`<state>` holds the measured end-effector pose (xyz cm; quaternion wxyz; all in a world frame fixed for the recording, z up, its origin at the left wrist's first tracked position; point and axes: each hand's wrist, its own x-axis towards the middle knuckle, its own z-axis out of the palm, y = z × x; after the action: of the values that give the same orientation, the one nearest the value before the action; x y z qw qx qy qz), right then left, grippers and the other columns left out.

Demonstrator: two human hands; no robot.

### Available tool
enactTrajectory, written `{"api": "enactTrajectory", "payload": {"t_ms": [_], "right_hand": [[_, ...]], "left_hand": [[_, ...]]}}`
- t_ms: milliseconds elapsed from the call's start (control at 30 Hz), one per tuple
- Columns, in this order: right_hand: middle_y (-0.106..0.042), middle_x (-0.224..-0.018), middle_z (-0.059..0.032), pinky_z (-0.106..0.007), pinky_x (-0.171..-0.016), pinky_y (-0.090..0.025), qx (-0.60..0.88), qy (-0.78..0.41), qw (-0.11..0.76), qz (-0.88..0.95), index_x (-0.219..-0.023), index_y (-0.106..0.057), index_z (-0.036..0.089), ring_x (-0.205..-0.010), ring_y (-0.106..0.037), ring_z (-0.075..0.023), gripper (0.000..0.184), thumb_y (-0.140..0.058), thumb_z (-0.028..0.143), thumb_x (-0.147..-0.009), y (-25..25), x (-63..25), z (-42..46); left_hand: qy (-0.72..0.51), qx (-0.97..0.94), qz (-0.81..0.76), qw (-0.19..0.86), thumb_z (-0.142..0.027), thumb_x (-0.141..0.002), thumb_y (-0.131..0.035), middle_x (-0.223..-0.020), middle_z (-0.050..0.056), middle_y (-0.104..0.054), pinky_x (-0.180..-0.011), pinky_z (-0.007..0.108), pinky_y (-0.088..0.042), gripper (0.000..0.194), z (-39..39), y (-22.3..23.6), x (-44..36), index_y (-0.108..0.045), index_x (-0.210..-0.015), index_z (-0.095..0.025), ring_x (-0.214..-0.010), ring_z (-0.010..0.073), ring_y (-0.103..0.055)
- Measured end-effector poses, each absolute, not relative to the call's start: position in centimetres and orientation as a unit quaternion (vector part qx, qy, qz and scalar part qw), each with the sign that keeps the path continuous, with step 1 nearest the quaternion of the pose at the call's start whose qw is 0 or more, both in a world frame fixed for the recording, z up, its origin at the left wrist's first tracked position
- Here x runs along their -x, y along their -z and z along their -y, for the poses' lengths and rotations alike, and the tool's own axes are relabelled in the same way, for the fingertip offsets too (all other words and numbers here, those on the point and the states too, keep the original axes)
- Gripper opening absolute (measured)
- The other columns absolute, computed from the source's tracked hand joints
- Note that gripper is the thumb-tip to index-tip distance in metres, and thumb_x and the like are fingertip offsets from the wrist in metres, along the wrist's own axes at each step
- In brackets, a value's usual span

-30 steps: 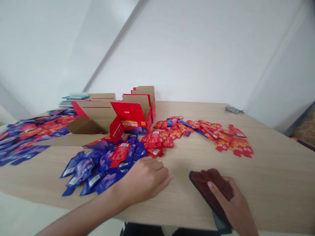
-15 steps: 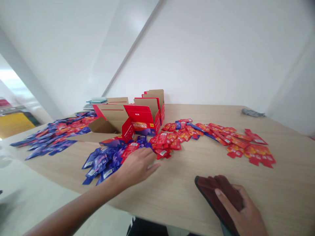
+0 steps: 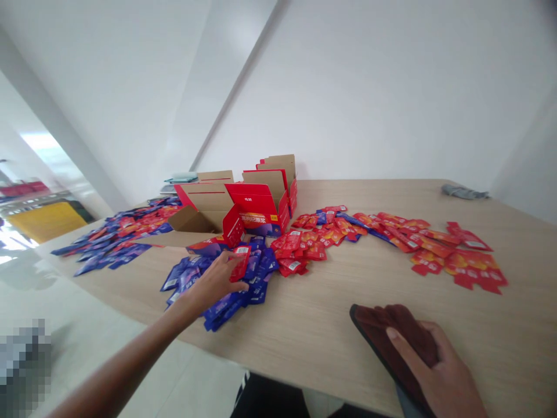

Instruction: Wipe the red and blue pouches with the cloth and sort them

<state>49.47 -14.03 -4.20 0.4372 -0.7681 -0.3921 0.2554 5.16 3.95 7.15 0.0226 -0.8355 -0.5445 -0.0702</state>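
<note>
My left hand (image 3: 224,276) is over a heap of blue sachets (image 3: 261,270), its thumb spread away from the fingers. Its fingertips are at a red sachet (image 3: 240,264) lying on the heap; I cannot tell whether they press on it. In my right hand (image 3: 444,360), near the table's front edge, is a folded dark maroon item (image 3: 402,331) with a black edge, soft-looking like cloth or a pouch; its exact kind is unclear. Just right of the blue heap lies a pile of red sachets (image 3: 300,249).
Open red cartons (image 3: 261,203) with brown insides stand behind the heaps. Mixed blue and red sachets (image 3: 130,232) cover the table's left part. More red-orange sachets (image 3: 435,244) spread to the right. A grey cloth (image 3: 465,191) lies at the far right of the table (image 3: 322,325).
My left hand has drawn back left, showing more blue sachets beneath where it was. The view has shifted slightly. My right hand keeps hold of the maroon item.
</note>
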Motion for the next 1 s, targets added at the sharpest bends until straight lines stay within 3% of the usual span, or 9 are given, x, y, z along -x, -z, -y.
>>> {"api": "enactTrajectory", "payload": {"t_ms": [167,367,600,733,800,1000], "right_hand": [[-0.075,-0.083,-0.0016,-0.034,-0.068,-0.054,0.769,-0.240,0.442,0.395,-0.106,-0.060,0.029,-0.082,-0.074,-0.0295,0.070,-0.064,0.087,-0.068,3.8,-49.4,14.0],[-0.075,-0.082,-0.0021,-0.033,-0.065,-0.054,0.766,-0.248,0.443,0.395,-0.107,-0.061,0.027,-0.078,-0.073,-0.0287,0.069,-0.065,0.085,-0.069,3.7,-49.3,14.0],[-0.075,-0.084,-0.0011,-0.033,-0.068,-0.054,0.759,-0.241,0.453,0.400,-0.108,-0.062,0.027,-0.079,-0.073,-0.0273,0.066,-0.066,0.082,-0.071,3.5,-49.1,14.1],[-0.074,-0.078,0.0000,-0.033,-0.066,-0.053,0.758,-0.224,0.459,0.405,-0.105,-0.062,0.026,-0.072,-0.071,-0.0268,0.064,-0.066,0.081,-0.072,3.1,-48.7,14.2],[-0.073,-0.077,0.0005,-0.033,-0.065,-0.053,0.755,-0.228,0.464,0.404,-0.105,-0.061,0.026,-0.072,-0.071,-0.0264,0.063,-0.065,0.081,-0.073,3.1,-48.7,14.2],[-0.076,-0.087,-0.0014,-0.034,-0.070,-0.054,0.758,-0.262,0.455,0.388,-0.108,-0.060,0.027,-0.084,-0.073,-0.0284,0.071,-0.066,0.085,-0.068,3.4,-49.0,14.0]], "left_hand": [[0.034,0.839,0.543,-0.007,-0.039,-0.084,-0.074,-0.144,0.014,-0.064,-0.116,0.041,-0.043,0.058,-3.8,-8.1,-4.2,-0.064,-0.138,-0.020,-0.135,0.0325,-0.058],[0.028,0.845,0.534,-0.005,-0.035,-0.094,-0.056,-0.133,0.005,-0.072,-0.106,0.034,-0.050,0.043,-3.1,-9.7,-4.1,-0.069,-0.134,-0.027,-0.123,0.0270,-0.069],[0.124,0.796,0.587,0.086,-0.037,-0.107,-0.025,-0.129,0.013,-0.073,-0.100,0.039,-0.053,0.052,-2.4,-11.9,-3.8,-0.065,-0.135,-0.018,-0.114,0.0294,-0.072],[0.187,0.784,0.572,0.151,-0.043,-0.108,-0.030,-0.119,0.010,-0.077,-0.090,0.035,-0.058,0.048,-2.1,-14.0,-6.1,-0.063,-0.134,-0.020,-0.101,0.0277,-0.076],[0.203,0.813,0.511,0.193,-0.039,-0.109,-0.033,-0.115,0.009,-0.078,-0.087,0.032,-0.058,0.044,-2.5,-14.6,-8.8,-0.064,-0.132,-0.020,-0.096,0.0250,-0.077],[0.151,0.897,0.354,0.217,-0.015,-0.107,-0.041,-0.134,0.011,-0.070,-0.105,0.032,-0.052,0.038,-6.6,-14.1,-18.6,-0.056,-0.142,-0.016,-0.123,0.0211,-0.067]]}}
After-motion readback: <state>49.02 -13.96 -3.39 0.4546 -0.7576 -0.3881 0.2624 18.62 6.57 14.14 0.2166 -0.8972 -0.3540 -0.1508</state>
